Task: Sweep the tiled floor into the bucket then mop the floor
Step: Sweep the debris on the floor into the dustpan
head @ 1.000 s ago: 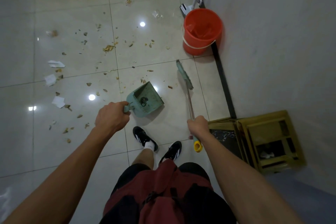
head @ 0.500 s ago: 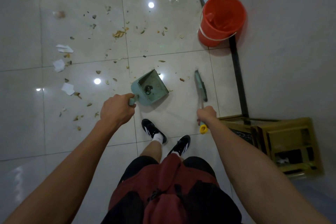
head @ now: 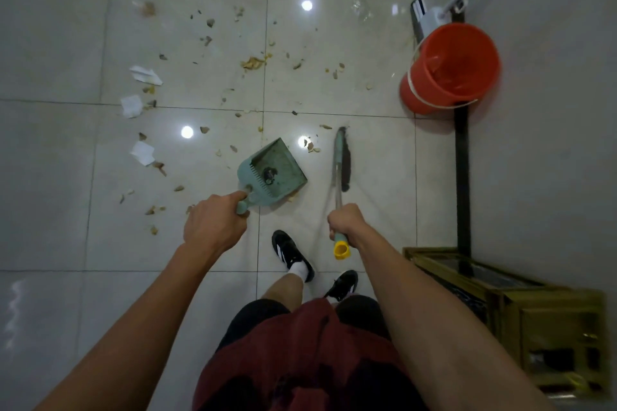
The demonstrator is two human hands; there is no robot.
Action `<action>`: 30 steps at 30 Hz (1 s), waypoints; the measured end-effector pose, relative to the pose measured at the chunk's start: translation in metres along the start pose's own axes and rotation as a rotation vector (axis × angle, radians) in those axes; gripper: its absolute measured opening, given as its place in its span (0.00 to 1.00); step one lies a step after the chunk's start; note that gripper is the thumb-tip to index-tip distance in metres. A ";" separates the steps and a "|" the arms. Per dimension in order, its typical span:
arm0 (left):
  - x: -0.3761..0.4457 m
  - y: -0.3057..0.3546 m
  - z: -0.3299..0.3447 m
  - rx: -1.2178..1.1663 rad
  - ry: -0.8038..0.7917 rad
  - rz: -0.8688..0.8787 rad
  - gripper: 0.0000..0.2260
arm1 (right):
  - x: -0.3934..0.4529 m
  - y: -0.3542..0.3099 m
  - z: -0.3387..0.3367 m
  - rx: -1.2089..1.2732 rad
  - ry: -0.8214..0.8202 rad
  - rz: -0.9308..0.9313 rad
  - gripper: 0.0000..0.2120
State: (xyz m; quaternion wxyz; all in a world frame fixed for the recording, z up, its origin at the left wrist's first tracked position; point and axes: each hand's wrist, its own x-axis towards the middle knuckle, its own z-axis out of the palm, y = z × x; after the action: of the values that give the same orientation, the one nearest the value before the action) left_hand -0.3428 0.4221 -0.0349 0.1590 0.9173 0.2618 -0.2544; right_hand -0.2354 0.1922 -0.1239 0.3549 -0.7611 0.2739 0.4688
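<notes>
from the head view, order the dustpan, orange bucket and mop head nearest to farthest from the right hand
Measured from the right hand, which grips the broom:
1. Dustpan, just to its left, held by the left hand.
2. Orange bucket, ahead and to the right, by the wall.
3. Mop head, just beyond the bucket, against the wall.

Teal dustpan [head: 273, 173] and broom [head: 340, 160] held low over littered glossy tiled floor [head: 83, 177]; orange bucket [head: 449, 68] and mop [head: 430, 15] stand against wall
</notes>
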 end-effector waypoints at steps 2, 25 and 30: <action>0.002 -0.010 -0.003 -0.019 -0.005 -0.021 0.15 | -0.003 -0.019 0.016 -0.016 -0.039 -0.019 0.08; -0.098 0.044 0.035 -0.135 0.163 -0.395 0.15 | -0.022 0.000 -0.049 0.031 -0.227 -0.090 0.06; -0.111 0.070 0.052 -0.148 0.171 -0.404 0.10 | -0.023 0.041 -0.057 0.071 -0.187 -0.027 0.10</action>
State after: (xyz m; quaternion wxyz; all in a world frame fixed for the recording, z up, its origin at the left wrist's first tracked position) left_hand -0.4047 0.2989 -0.0060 0.1491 0.8502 0.4708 -0.1826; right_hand -0.2465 0.1241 -0.0967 0.4120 -0.7044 0.2458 0.5232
